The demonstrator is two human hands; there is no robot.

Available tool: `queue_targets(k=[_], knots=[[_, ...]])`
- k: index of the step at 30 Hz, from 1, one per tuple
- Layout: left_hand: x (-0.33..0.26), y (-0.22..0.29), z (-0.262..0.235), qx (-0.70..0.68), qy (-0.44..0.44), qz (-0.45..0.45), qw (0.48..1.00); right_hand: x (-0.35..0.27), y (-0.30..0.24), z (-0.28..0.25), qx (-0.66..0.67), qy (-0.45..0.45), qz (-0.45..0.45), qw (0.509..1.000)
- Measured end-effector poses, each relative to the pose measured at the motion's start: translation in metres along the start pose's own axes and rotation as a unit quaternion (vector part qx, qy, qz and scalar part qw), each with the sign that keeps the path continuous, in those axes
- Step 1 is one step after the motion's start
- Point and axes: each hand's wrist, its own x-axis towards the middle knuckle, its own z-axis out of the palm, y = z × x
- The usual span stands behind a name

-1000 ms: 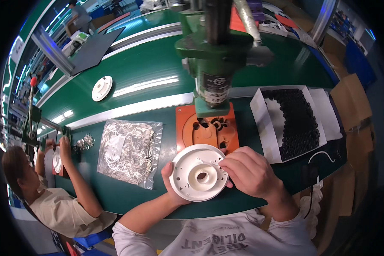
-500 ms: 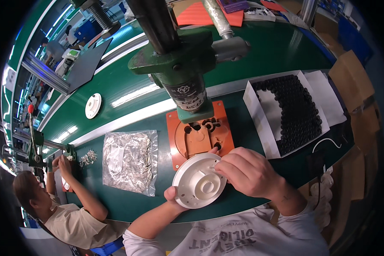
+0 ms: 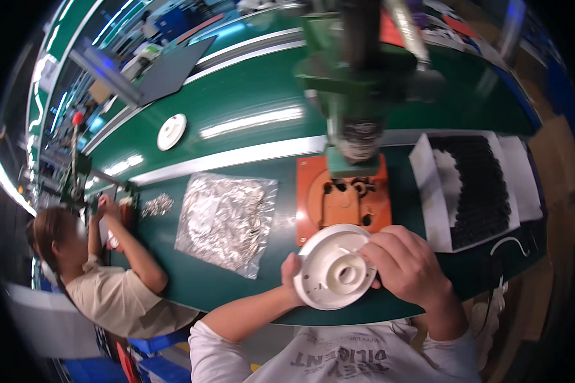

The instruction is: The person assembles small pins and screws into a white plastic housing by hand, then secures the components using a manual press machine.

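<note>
A white round plastic housing (image 3: 322, 287) with a raised ring-shaped hub is held tilted above the near edge of the bench. My left hand (image 3: 292, 274) grips its left rim, thumb in sight and the other fingers hidden beneath. On the right, my right hand (image 3: 407, 265) is closed, its fingertips pressed together at the housing's upper right inner face. Whatever those fingertips may pinch is hidden. Just beyond the housing lies an orange fixture plate (image 3: 310, 198) with a recess and dark holes. Over that plate hangs the green head of a press (image 3: 353, 167).
A clear bag of small metal parts (image 3: 227, 220) lies left of the fixture. To the right stands a white box (image 3: 436, 210) of black round parts. Another white housing (image 3: 172, 132) rests on the green surface behind. A co-worker (image 3: 112, 287) sits at the left beside loose metal parts (image 3: 158, 205).
The whole view has swung left, so the bench things appear farther right. Both hands still have the housing between them; the right fingertips have shifted slightly inward over its face.
</note>
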Motion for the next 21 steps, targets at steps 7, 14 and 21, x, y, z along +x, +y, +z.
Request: queue_targets(k=[7, 14, 21], knots=[[0.0, -0.013, -0.022, -0.108, -0.12, -0.001, 0.987, 0.002, 0.001, -0.001, 0.064, -0.03, 0.0, 0.998], [0.027, -0.038, -0.044, -0.286, -0.313, -0.023, 0.905, 0.003, 0.0, -0.004, 0.11, -0.038, 0.014, 0.993], [0.007, -0.013, -0.012, -0.273, -0.165, -0.02, 0.948, -0.003, 0.005, -0.002, 0.158, -0.033, 0.046, 0.986]])
